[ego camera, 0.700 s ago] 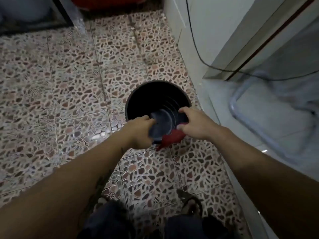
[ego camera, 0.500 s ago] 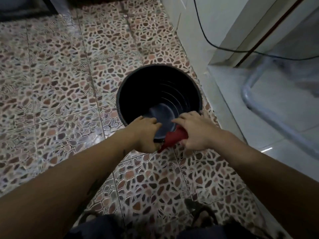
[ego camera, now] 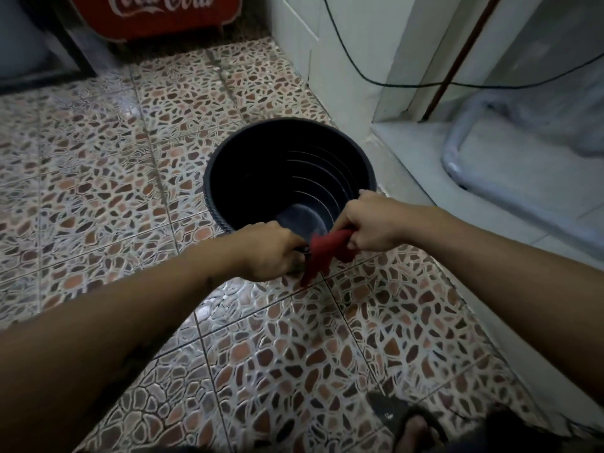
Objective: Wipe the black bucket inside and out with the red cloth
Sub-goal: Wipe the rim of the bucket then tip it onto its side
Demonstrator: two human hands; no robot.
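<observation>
The black bucket (ego camera: 261, 171) stands open on the patterned tile floor, its ribbed inside wall and dark bottom visible. My left hand (ego camera: 266, 251) grips the near rim of the bucket. My right hand (ego camera: 372, 222) is closed on the red cloth (ego camera: 323, 253), which is pressed over the near rim just right of my left hand, with a corner hanging down outside the bucket.
A white tiled wall (ego camera: 343, 60) and raised step (ego camera: 408, 178) run along the right, with a black cable (ego camera: 359, 73) and a metal tube frame (ego camera: 457, 171). A red Coca-Cola cooler (ego camera: 157, 14) stands at the back. My sandalled foot (ego camera: 408, 420) is at the bottom.
The view has tilted up and back, so the bucket looks farther off. My right hand has slid rightward along the near rim with the cloth, which now hangs looser. My left hand keeps its grip.
</observation>
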